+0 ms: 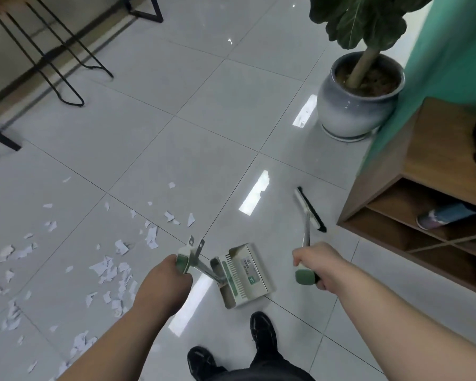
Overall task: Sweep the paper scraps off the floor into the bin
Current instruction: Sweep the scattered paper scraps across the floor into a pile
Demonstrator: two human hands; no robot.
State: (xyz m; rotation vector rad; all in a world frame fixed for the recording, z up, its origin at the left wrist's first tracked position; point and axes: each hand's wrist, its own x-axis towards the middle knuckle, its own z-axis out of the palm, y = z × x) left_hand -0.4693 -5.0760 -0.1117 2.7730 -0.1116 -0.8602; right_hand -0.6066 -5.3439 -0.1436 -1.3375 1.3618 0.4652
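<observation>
Shiny grey floor tiles (pixel 231 105) have torn white paper scraps (pixel 107 268) on the left, so the left hand (pixel 165 281) grips the cream and green dustpan (pixel 245 273) by its handle and the right hand (pixel 316 262) grips the black-bristled broom (pixel 309 209), likely ready to sweep.

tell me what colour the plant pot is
The plant pot is grey on top fading to white, head view.

Over on the right, up against a teal painted wall (pixel 456 37): a round grey-and-white glazed ceramic pot (pixel 349 108), standing upright, carrying a broad-leaved dark green plant (pixel 368 17). Just beside, an open brown wooden shoe rack (pixel 437 149), holding a blue-grey slipper (pixel 443 215) inside. Far left, thin black bent-wire furniture legs (pixel 72 102).
</observation>
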